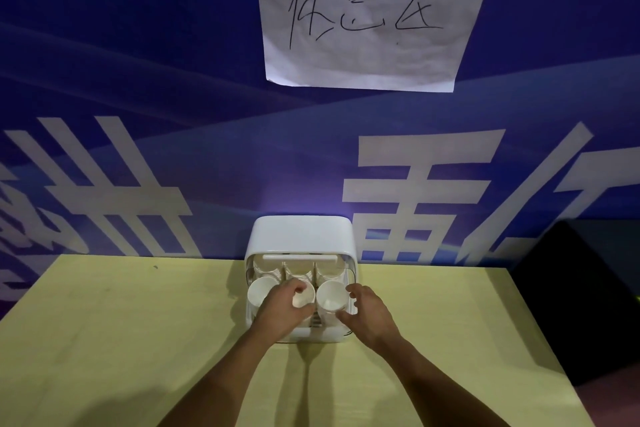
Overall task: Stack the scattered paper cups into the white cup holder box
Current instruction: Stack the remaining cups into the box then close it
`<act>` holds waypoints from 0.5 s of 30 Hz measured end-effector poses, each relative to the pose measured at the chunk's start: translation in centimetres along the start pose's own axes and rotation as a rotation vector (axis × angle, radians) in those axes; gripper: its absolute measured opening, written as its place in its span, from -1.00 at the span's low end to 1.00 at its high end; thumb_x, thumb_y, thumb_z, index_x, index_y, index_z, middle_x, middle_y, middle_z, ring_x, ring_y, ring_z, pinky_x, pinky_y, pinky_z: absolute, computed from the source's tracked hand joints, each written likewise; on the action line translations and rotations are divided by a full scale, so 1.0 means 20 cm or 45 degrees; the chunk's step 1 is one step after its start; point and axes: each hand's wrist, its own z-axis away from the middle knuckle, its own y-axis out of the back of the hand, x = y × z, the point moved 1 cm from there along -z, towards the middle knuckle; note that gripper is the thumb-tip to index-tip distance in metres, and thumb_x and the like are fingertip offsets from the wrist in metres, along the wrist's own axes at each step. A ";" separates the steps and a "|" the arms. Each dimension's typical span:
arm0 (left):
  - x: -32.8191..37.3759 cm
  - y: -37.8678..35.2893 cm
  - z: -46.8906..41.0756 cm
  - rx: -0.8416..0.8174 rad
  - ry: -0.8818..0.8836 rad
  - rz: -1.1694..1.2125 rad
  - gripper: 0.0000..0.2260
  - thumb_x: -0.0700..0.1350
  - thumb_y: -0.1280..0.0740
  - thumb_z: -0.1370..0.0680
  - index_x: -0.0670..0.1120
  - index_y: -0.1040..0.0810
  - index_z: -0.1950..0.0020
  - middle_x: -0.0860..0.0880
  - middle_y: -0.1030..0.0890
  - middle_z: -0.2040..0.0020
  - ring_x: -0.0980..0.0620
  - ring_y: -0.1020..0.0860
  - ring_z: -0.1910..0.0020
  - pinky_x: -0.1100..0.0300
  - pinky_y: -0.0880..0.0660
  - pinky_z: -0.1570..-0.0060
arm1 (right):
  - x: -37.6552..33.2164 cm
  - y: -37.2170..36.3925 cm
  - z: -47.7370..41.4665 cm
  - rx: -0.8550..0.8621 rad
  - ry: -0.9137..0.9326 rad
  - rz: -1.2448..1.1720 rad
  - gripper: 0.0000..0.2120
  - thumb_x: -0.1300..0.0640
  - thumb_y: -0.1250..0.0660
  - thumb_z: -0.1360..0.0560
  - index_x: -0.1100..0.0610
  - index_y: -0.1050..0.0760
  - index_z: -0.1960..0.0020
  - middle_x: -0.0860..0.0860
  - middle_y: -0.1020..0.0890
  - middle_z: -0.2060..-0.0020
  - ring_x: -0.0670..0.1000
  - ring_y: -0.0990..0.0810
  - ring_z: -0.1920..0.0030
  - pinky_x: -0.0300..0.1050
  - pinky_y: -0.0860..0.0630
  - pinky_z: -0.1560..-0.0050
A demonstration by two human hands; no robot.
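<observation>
The thin white paper cups are light and squash easily, so hold each one softly round its side. In the white plastic cup holder box (301, 232), at the middle of the yellow tabletop's (138, 322) back edge, are three front cups and three back stacks (299, 270). The left front cup (259, 290) stands free; the left hand (280, 312) grips the middle front cup (304, 298), and the right hand (370, 315) curls round the right front cup (331, 295).
</observation>
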 end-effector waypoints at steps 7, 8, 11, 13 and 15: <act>-0.04 0.18 0.02 0.255 -0.042 -0.067 -0.60 -0.04 -0.51 -0.43 -0.01 -0.53 -0.23 0.05 -0.53 -0.15 0.00 -0.48 -0.18 0.13 -0.43 -0.21 | -0.07 0.06 -0.01 0.192 0.032 -0.015 -0.47 -0.06 -0.41 -0.52 0.04 -0.39 -0.43 0.03 -0.53 -0.29 0.06 -0.53 -0.23 -0.04 -0.49 -0.23; -0.06 0.22 0.02 0.300 -0.024 -0.094 -0.59 -0.04 -0.51 -0.43 -0.02 -0.52 -0.25 0.03 -0.53 -0.17 -0.02 -0.48 -0.20 0.11 -0.44 -0.21 | -0.08 0.07 -0.02 0.232 0.040 -0.014 -0.50 -0.05 -0.37 -0.55 0.04 -0.37 -0.44 0.04 -0.52 -0.30 0.08 -0.51 -0.26 -0.02 -0.47 -0.26; -0.11 0.31 0.04 0.340 0.122 -0.186 -0.49 -0.04 -0.49 -0.44 -0.05 -0.44 -0.36 -0.05 -0.48 -0.25 -0.09 -0.45 -0.25 0.06 -0.43 -0.23 | -0.08 0.07 -0.05 0.294 0.044 0.001 -0.53 -0.02 -0.29 -0.61 0.03 -0.31 -0.48 0.04 -0.47 -0.38 0.09 -0.47 -0.34 0.00 -0.45 -0.31; -0.15 0.33 0.04 0.314 0.179 -0.243 -0.40 -0.03 -0.49 -0.44 -0.04 -0.37 -0.43 -0.08 -0.44 -0.32 -0.11 -0.41 -0.30 0.04 -0.42 -0.28 | -0.09 0.05 -0.07 0.293 0.031 -0.005 -0.49 -0.03 -0.31 -0.60 0.00 -0.27 -0.50 0.04 -0.45 -0.40 0.10 -0.46 -0.35 0.03 -0.44 -0.33; -0.18 0.33 0.04 0.262 0.207 -0.273 -0.29 0.00 -0.50 -0.44 -0.01 -0.27 -0.51 -0.08 -0.37 -0.41 -0.12 -0.37 -0.36 0.04 -0.39 -0.33 | -0.11 0.03 -0.08 0.270 0.041 -0.009 -0.44 -0.02 -0.33 -0.58 -0.04 -0.23 -0.52 0.05 -0.44 -0.41 0.12 -0.45 -0.35 0.04 -0.42 -0.34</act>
